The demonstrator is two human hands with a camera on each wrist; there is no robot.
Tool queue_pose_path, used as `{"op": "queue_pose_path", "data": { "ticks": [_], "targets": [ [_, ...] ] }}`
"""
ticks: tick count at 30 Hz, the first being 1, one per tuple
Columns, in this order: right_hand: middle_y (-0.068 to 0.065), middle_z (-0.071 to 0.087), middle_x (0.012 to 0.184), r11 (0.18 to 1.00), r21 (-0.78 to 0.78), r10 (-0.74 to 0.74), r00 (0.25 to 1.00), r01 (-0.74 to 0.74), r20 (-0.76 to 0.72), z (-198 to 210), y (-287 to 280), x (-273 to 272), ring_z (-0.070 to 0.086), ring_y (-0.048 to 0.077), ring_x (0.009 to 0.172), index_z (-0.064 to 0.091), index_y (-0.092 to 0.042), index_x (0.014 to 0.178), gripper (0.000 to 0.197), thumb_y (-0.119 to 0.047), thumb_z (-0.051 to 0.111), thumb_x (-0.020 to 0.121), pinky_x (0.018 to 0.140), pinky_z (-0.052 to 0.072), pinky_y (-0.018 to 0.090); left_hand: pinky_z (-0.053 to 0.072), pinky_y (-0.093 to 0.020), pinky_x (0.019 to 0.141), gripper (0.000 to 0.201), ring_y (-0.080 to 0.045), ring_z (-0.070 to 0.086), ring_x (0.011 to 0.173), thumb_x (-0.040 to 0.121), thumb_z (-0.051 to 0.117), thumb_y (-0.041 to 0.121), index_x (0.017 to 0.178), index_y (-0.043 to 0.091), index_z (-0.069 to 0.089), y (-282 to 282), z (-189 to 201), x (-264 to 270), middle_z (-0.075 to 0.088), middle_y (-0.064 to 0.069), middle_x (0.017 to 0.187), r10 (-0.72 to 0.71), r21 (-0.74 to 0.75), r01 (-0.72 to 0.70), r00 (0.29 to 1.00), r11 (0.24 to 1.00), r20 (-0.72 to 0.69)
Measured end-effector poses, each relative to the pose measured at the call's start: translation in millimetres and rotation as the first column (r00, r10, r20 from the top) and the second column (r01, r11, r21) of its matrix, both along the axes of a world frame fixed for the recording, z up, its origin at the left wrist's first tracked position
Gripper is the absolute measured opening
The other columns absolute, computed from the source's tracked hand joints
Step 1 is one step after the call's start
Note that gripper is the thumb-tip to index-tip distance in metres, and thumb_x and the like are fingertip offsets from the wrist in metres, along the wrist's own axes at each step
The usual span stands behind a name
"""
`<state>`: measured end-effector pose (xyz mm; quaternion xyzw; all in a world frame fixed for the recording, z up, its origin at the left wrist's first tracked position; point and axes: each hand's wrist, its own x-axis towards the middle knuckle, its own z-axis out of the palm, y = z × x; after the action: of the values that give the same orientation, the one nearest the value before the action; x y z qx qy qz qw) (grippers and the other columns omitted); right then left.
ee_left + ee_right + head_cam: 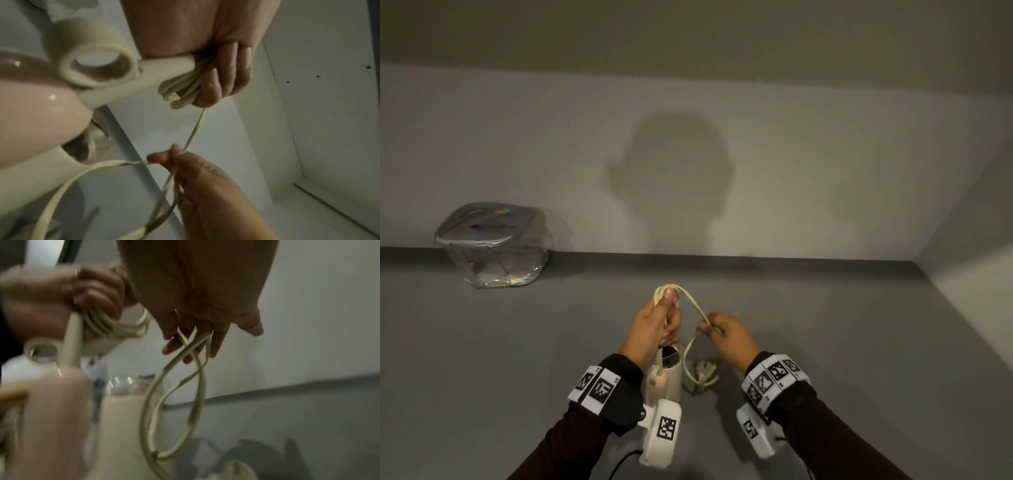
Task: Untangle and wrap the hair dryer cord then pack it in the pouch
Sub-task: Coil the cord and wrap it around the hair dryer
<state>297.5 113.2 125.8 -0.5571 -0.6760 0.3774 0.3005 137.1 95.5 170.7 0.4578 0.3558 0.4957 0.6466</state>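
The pouch (493, 245) stands on the grey tabletop (482, 359), well left of the hair dryer (669, 373); above the dryer the left hand (654, 325) clamps coiled cord (693, 306), right of it the right hand (726, 332) pinches a loop

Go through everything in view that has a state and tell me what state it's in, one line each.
hair dryer: upright, handle gripped with the coils.
cord: partly looped; a slack strand runs between both hands, the rest hangs down.
left hand: grips the handle and gathered loops.
right hand: pinches the loose strand.
pouch: standing by the wall, transparent; cannot tell whether zipped.
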Motion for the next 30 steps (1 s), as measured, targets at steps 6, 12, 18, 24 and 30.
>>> {"op": "queue_pose_path", "data": {
  "ticks": [6,12,18,24,30],
  "targets": [
    [-0.005,0.045,0.036,0.977,-0.207,-0.188,0.636,0.046,-0.748,21,5,10,0.067,0.018,0.060,0.060,-0.010,0.078,0.025,-0.016,0.041,0.094,0.074,0.056,0.025,0.020,-0.016,0.033,0.032,-0.004,0.021,0.029,0.088,0.036,0.043,0.073,0.016,0.043,10,-5,-10,0.031,0.008,0.036,-0.047,-0.074,0.057,0.989,0.996,0.138],
    [-0.023,0.060,0.051,0.980,-0.109,-0.176,0.979,0.165,-0.101,21,25,12,0.052,0.006,0.060,0.068,-0.025,0.086,0.027,-0.040,0.046,0.091,0.058,0.044,0.020,0.019,-0.014,0.031,0.036,-0.003,0.023,0.025,0.090,0.031,0.036,0.063,0.016,0.044,10,-5,-10,0.033,0.007,0.030,-0.224,-0.119,0.268,0.929,0.956,0.295],
    [0.016,0.065,0.109,0.968,-0.187,0.232,0.882,-0.168,0.410,11,11,-23,0.059,0.033,0.103,0.057,-0.013,0.113,0.028,-0.027,0.046,0.092,0.091,0.042,0.037,0.020,-0.016,0.031,0.035,-0.004,0.023,0.027,0.094,0.028,0.035,0.069,0.016,0.043,13,-5,-2,0.034,0.006,0.035,-0.106,-0.135,0.153,0.948,0.979,0.300],
    [0.011,0.063,0.105,0.909,-0.050,0.373,0.757,-0.413,0.536,20,-23,-27,0.060,0.027,0.090,0.051,-0.016,0.114,0.028,-0.009,0.048,0.088,0.086,0.042,0.034,0.043,-0.018,0.041,0.025,-0.009,0.047,0.036,0.098,0.026,0.031,0.084,0.019,0.043,19,-4,13,0.067,-0.006,0.057,0.141,-0.109,-0.130,0.985,0.985,0.097],
    [0.015,0.062,0.110,0.860,0.014,0.388,0.672,-0.510,0.631,41,-27,0,0.056,0.033,0.098,0.049,-0.010,0.112,0.028,-0.011,0.054,0.085,0.087,0.041,0.036,0.035,-0.037,0.107,0.023,-0.021,0.059,0.115,0.098,0.024,0.036,0.104,0.023,0.041,21,-12,19,0.075,0.001,0.098,0.084,0.013,-0.083,0.976,0.996,-0.199]
  ]
}}
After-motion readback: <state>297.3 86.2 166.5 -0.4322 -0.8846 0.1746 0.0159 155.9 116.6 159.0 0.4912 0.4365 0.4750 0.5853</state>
